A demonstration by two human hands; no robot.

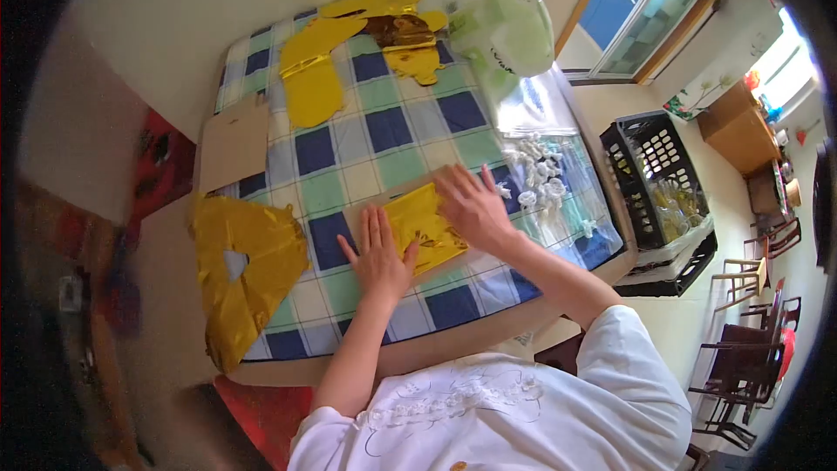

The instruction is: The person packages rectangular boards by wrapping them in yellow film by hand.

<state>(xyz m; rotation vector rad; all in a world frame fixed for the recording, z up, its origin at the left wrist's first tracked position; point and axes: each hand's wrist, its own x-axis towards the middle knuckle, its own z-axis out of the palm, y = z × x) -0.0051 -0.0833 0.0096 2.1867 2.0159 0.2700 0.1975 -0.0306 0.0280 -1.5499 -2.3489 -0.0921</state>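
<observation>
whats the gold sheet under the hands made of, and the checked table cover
The flat gold sheet under the left hand and right hand looks like thin metallic foil film: mirror-shiny, crinkled, with bright glints. The blue, green and cream checked table cover lies smooth and flat; coated cloth or plain fabric, the picture leaves it open.

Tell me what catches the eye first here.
Shiny gold foil on a checked cloth. The left hand and right hand press flat on a foil sheet at the near middle. A big foil shape hangs over the left edge; a black crate stands to the right.
</observation>
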